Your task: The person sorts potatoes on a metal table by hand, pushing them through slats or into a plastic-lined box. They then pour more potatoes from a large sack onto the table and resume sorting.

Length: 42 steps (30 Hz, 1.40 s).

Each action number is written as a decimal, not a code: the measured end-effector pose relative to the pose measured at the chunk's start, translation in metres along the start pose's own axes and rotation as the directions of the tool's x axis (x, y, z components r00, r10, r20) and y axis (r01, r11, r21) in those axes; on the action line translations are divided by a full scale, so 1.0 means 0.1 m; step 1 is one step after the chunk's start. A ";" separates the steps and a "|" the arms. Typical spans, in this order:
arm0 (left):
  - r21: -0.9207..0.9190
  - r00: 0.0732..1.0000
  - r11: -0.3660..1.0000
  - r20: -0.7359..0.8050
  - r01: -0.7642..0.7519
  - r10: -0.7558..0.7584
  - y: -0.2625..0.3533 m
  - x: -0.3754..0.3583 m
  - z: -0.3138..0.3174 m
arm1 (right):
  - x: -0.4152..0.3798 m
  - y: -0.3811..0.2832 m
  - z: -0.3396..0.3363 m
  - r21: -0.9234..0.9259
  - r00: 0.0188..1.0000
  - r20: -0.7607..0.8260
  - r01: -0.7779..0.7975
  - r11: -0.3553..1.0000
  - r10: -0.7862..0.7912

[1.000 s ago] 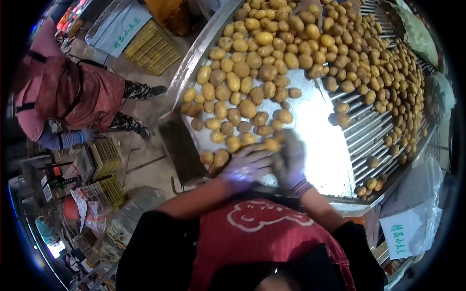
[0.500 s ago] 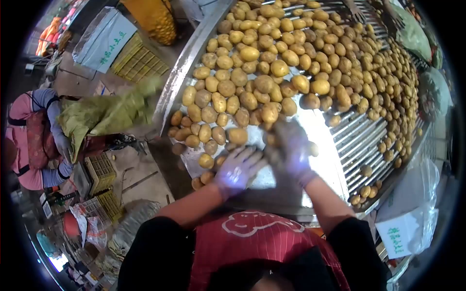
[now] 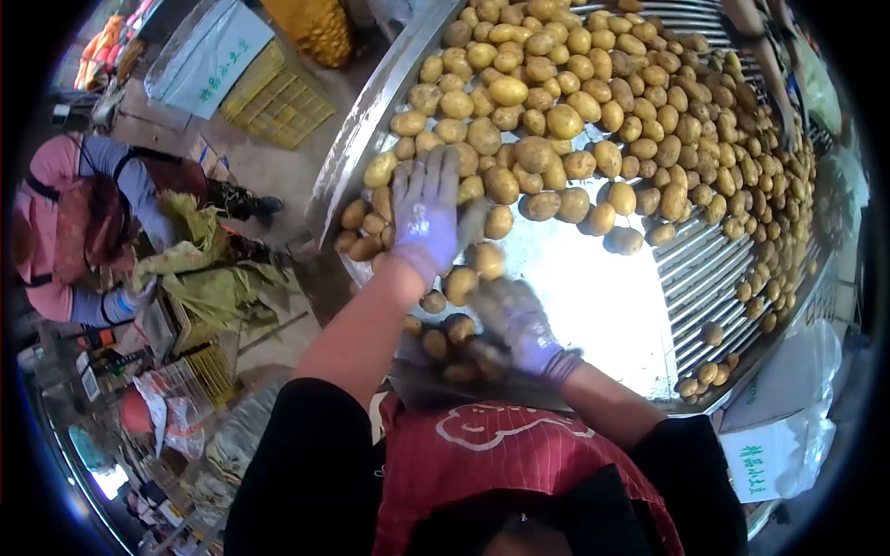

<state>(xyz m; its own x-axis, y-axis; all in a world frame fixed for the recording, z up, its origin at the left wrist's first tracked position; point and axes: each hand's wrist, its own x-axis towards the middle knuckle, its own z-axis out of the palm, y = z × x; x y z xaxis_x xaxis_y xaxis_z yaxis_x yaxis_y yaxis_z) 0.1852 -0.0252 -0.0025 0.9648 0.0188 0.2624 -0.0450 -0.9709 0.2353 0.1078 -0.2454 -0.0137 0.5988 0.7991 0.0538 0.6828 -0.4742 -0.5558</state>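
Observation:
Many potatoes (image 3: 533,155) cover the metal sorting table (image 3: 593,306). My left hand (image 3: 426,213), in a pale purple and grey glove, lies over potatoes at the table's left side, its fingers extended toward the far side. To its right and nearer my body, my right hand (image 3: 521,324), gloved alike, is beside several potatoes near the front edge. Its fingertips are blurred, and whether it grips a potato cannot be made out. A few potatoes (image 3: 436,343) lie in shadow below my hands.
Metal rollers (image 3: 700,287) carry potatoes at the right. Another person (image 3: 93,213) holds a green sack (image 3: 209,269) at the left. A co-worker's arm (image 3: 765,65) reaches in at the upper right. Yellow crate (image 3: 278,97) and white box (image 3: 774,449) flank the table.
My left hand has moved up and left over the potatoes. My right hand has come down and left. Potatoes have shifted toward the front left. The person at left has lowered the sack.

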 end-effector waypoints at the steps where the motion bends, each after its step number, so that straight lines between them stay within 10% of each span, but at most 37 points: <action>1: -0.003 1.000 1.000 0.006 0.021 -0.021 0.00 -0.14 -0.08 | 0.01 0.04 -0.05 0.133 0.989 -0.025 0.149 0.980 -0.147; 3: -0.119 0.929 0.952 0.216 -0.282 0.302 -0.02 -0.56 -0.40 | 0.10 0.12 -0.46 0.169 0.989 -0.031 0.149 0.974 -0.146; 4: -0.178 0.911 0.942 0.257 -0.285 0.324 -0.06 -0.81 -0.48 | 0.13 0.17 -0.78 0.066 1.000 0.010 0.003 0.998 -0.003; 6: -0.287 0.870 0.920 0.338 -0.267 0.359 -0.13 -1.21 -0.72 | 0.25 0.49 -1.04 -0.106 0.862 -0.464 -0.282 0.954 0.203; 9: -0.407 0.848 0.904 0.427 -0.128 0.313 -0.24 -1.28 -0.94 | 0.40 0.64 -0.92 -0.208 0.812 -0.418 -0.522 0.827 0.407; 10: -0.475 0.850 0.880 0.462 -0.005 0.254 -0.27 -1.25 -0.97 | 0.51 0.35 -0.90 -0.231 0.876 -0.142 -0.483 0.845 0.462; 11: -0.497 0.946 0.831 0.059 -0.250 0.320 -0.26 -0.99 -0.89 | 0.45 0.22 -0.67 -0.248 0.937 -0.182 -0.337 0.908 0.298; 12: -0.461 0.946 0.870 0.169 -0.173 0.277 -0.30 -0.69 -0.83 | 0.30 0.21 -0.22 -0.124 0.919 0.043 -0.385 0.914 0.393; 13: -0.310 0.933 0.907 0.125 -0.287 0.338 -0.33 -0.40 -0.75 | 0.26 -0.03 -0.12 -0.059 0.974 0.009 -0.224 0.973 0.225; 14: -0.381 0.994 0.922 0.046 -0.073 0.098 -0.07 -0.01 -0.92 | 0.10 -0.11 0.16 -0.049 0.990 -0.106 -0.104 0.993 0.098; 15: -0.291 0.936 0.914 -0.290 -0.283 0.197 -0.15 0.20 -0.50 | 0.18 -0.32 -0.12 0.089 0.990 -0.086 -0.102 0.991 0.110; 16: -0.375 0.991 0.919 -0.100 -0.122 0.091 0.00 0.45 -0.53 | 0.17 -0.28 -0.19 0.074 0.988 -0.090 -0.121 0.990 0.127; 20: -0.018 0.908 0.919 0.149 -0.394 0.392 0.26 -0.08 0.46 | 0.36 0.19 -0.94 0.159 0.960 -0.168 -0.197 0.967 0.223; 22: -0.274 0.799 0.863 0.336 -0.423 0.498 0.47 -0.30 -0.08 | 0.60 0.74 -1.23 0.061 0.813 -0.512 -0.287 0.956 0.277; 27: -0.567 0.841 0.782 0.264 -0.261 0.472 0.30 -0.53 -0.48 | 0.80 1.06 -0.99 -0.335 0.819 -0.472 -0.509 0.793 0.326; 29: -0.456 0.965 0.858 -0.008 -0.237 0.262 0.14 -0.08 -0.46 | 0.72 0.69 -0.68 -0.155 0.900 -0.327 -0.353 0.923 0.290; 32: -0.270 0.965 0.963 0.255 0.018 0.053 0.12 0.71 -0.30 | 0.44 0.21 -0.24 0.255 0.939 -0.153 -0.263 0.930 0.308; 34: -0.183 0.902 0.975 0.431 0.128 -0.037 0.26 0.88 -0.18 | 0.43 0.14 -0.38 0.339 0.988 -0.156 0.072 0.938 -0.019; 37: -0.163 0.912 0.980 0.410 0.110 -0.035 0.34 0.83 0.06 | 0.56 0.40 -0.83 0.064 0.992 -0.116 0.062 0.996 -0.054; 40: -0.162 0.940 0.986 0.339 0.027 0.030 0.27 0.36 0.49 | 1.33 0.66 -1.25 0.025 0.852 -0.501 -0.158 0.987 0.149; 41: 0.007 0.521 0.998 0.854 -0.057 0.023 0.50 0.60 -0.04 | 1.65 0.68 -1.37 0.033 0.821 -0.566 -0.076 0.997 0.081; 42: -0.195 0.738 0.980 0.657 -0.032 0.155 0.47 0.24 0.04 | 1.95 0.65 -1.33 0.274 0.811 -0.553 -0.039 0.961 0.190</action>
<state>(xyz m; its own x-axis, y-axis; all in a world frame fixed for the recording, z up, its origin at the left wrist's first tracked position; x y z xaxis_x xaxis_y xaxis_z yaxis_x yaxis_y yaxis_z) 0.2073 -0.0713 0.0115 0.8753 -0.2933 -0.3846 -0.1256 -0.9057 0.4048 0.3244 -0.1692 0.0713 0.8471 0.3540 0.3964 0.5183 -0.3852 -0.7635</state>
